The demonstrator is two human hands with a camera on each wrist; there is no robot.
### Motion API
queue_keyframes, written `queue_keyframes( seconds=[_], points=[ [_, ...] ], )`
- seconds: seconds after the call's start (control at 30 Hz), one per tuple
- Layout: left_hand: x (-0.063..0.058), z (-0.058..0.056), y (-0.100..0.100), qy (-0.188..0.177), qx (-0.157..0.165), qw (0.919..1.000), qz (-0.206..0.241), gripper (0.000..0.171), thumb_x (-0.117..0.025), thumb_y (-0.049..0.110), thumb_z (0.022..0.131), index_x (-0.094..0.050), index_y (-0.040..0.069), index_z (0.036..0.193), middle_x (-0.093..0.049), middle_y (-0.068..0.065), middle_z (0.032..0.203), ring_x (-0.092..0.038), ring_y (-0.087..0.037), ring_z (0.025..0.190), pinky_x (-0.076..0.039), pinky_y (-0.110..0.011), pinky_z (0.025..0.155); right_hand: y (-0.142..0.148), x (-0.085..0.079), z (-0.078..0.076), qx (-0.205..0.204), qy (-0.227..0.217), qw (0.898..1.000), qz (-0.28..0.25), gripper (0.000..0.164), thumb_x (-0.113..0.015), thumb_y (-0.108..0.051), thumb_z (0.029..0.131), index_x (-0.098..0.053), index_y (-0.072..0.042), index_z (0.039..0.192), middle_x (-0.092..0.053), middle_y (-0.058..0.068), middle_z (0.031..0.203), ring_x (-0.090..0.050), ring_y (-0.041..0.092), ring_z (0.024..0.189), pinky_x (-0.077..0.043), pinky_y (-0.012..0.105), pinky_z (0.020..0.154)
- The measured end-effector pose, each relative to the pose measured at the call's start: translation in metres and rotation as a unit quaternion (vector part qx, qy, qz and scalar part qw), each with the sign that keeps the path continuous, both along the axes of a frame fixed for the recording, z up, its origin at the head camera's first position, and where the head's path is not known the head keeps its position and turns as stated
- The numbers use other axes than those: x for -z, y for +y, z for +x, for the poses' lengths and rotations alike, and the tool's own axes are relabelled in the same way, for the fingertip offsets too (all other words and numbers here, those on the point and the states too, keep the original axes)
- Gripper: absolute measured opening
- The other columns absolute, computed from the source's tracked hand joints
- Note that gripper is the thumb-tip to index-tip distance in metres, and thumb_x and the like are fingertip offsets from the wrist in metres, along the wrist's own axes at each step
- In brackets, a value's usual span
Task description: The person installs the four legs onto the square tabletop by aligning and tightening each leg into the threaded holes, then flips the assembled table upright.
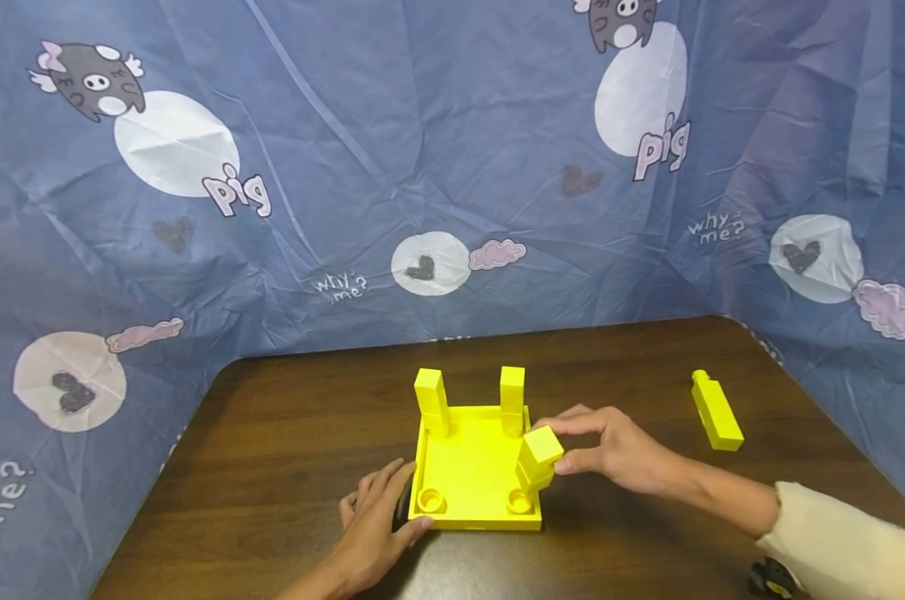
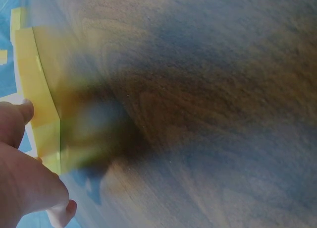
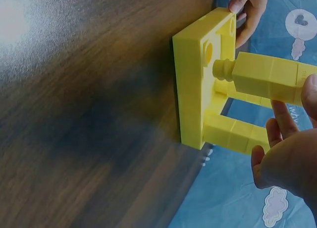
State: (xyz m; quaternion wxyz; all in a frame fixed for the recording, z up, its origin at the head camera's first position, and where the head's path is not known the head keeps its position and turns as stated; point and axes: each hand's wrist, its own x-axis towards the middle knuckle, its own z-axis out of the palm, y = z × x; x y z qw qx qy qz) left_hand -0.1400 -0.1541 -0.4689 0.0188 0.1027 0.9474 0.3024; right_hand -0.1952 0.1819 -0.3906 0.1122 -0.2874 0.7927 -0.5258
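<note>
Pinching a yellow leg [image 1: 540, 450] pretty snugly between thumb and fingers, the right hand [image 1: 625, 450] has it tilted by the near-right socket [image 1: 520, 502] of the yellow base [image 1: 471, 471], peg end a bit short of touching. Left hand [image 1: 373, 518] isn't clamped on anything, just kinda resting along the base's left side, thumb at its near-left corner. Two standing legs [image 1: 512, 400] are up at the base's far corners, and a loose leg [image 1: 717, 412] lies well off to its right.
</note>
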Motion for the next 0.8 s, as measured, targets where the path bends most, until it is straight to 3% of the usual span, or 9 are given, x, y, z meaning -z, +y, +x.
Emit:
queue_keyframes(
  seconds=[0.4,0.8],
  points=[
    [0.001,0.0,0.0,0.011,0.0,0.9999,0.003,0.068,-0.071,0.036,0.086,-0.041,0.016,0.144,-0.039,-0.012,0.147,-0.032,-0.03,0.131,-0.018,-0.057,0.093,-0.01,0.008,0.002,-0.001,-0.007,1.0,-0.018,0.047,-0.076,-0.014,0.081,-0.064,-0.001,0.124,-0.067,0.009,0.113,-0.055,0.014,0.104,-0.046,0.031,0.087],
    [0.001,0.0,0.0,0.013,-0.002,0.9999,0.0,0.069,-0.072,0.036,0.086,-0.041,0.015,0.145,-0.039,-0.013,0.147,-0.032,-0.03,0.131,-0.018,-0.058,0.093,-0.015,0.018,0.002,0.016,-0.005,1.0,-0.003,0.047,-0.078,-0.015,0.079,-0.065,-0.001,0.122,-0.068,0.008,0.109,-0.056,0.015,0.101,-0.045,0.032,0.087]
  ],
)
